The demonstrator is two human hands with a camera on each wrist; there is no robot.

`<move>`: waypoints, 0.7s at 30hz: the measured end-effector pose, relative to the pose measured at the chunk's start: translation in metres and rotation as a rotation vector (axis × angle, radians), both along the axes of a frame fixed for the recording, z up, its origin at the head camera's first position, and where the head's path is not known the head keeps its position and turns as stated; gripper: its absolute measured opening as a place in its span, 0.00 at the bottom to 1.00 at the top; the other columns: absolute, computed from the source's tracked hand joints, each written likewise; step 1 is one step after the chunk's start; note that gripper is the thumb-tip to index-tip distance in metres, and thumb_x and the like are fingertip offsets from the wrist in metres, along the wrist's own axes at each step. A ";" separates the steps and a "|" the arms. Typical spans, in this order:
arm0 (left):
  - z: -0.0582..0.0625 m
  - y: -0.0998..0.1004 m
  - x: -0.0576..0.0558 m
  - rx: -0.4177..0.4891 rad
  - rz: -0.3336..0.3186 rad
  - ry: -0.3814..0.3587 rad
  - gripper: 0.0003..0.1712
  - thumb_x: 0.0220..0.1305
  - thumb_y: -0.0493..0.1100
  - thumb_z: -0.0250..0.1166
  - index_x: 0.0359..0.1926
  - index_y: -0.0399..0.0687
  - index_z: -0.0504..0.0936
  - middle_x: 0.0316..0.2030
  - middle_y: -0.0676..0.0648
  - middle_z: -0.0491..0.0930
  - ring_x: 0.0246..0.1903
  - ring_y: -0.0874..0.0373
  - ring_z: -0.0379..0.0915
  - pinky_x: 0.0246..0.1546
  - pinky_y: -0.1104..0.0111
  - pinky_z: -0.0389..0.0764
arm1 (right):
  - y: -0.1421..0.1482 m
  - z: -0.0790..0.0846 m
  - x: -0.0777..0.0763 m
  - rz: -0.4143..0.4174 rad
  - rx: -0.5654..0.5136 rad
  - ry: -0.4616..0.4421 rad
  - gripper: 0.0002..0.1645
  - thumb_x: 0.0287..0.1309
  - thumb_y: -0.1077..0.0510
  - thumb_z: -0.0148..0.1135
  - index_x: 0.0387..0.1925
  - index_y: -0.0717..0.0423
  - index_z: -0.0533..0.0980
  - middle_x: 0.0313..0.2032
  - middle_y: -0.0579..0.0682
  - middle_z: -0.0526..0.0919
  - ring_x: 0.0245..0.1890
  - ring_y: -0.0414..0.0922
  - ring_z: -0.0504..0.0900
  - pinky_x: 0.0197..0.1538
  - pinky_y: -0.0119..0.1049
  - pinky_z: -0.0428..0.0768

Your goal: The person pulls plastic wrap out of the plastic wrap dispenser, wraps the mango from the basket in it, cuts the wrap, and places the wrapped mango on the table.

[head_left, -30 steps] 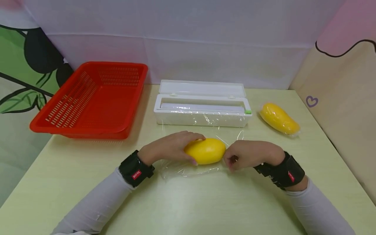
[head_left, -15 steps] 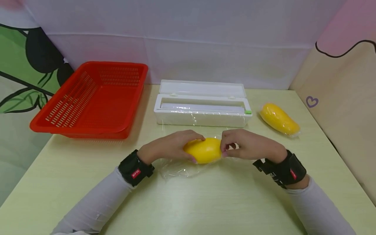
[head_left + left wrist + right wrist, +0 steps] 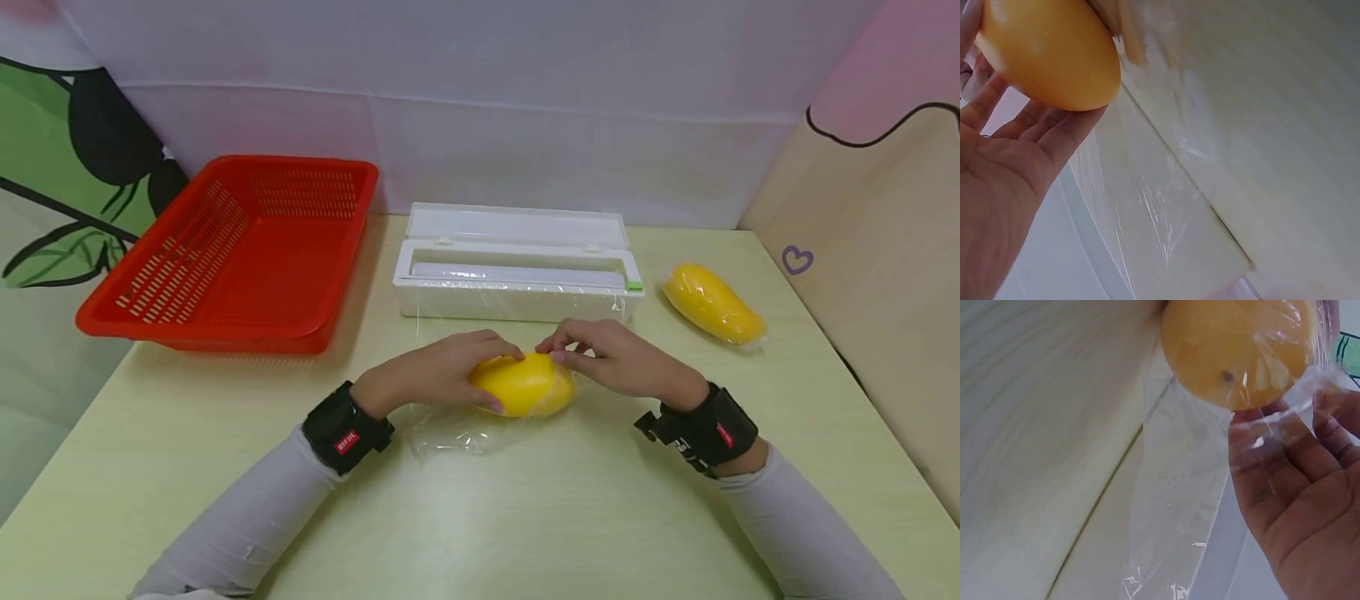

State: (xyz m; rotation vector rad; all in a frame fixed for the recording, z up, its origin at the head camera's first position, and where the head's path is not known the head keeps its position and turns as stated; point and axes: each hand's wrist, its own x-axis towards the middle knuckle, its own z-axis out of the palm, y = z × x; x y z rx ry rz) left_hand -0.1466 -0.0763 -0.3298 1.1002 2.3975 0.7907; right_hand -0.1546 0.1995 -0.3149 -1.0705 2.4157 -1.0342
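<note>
Pale wood makes up the table (image 3: 480,525) in the head view, with a cloth wall (image 3: 480,108) at the far side. In the middle, the left hand (image 3: 442,371) grasps the yellow fruit (image 3: 519,390), thumb and fingers curled round its left end. The right hand (image 3: 622,358) pinches clear film (image 3: 457,435) at the fruit's far right side. It looks like wrapping; next, the film probably needs pulling snug. The left wrist view cuts off the fruit's top. The right wrist view shows film over the fruit's end, but the film's edges are hard to see.
</note>
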 end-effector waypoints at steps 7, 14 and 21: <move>-0.001 0.001 0.000 0.016 0.001 0.024 0.35 0.58 0.51 0.74 0.64 0.45 0.74 0.58 0.49 0.75 0.56 0.56 0.71 0.62 0.61 0.72 | -0.001 -0.006 -0.003 -0.053 -0.029 0.007 0.03 0.70 0.58 0.58 0.42 0.51 0.77 0.47 0.43 0.87 0.45 0.41 0.82 0.47 0.43 0.81; 0.003 0.002 0.003 0.010 -0.004 0.079 0.30 0.60 0.49 0.73 0.61 0.45 0.75 0.57 0.48 0.75 0.55 0.55 0.70 0.61 0.62 0.72 | -0.003 -0.009 -0.005 -0.083 -0.033 0.057 0.03 0.67 0.57 0.61 0.41 0.49 0.78 0.36 0.39 0.84 0.30 0.42 0.74 0.33 0.33 0.74; 0.013 0.006 0.013 0.005 -0.001 0.156 0.30 0.53 0.59 0.76 0.51 0.50 0.77 0.56 0.52 0.73 0.54 0.57 0.69 0.59 0.66 0.74 | -0.003 -0.011 -0.006 -0.132 -0.029 0.052 0.02 0.69 0.59 0.59 0.40 0.54 0.76 0.35 0.43 0.84 0.31 0.43 0.74 0.34 0.33 0.75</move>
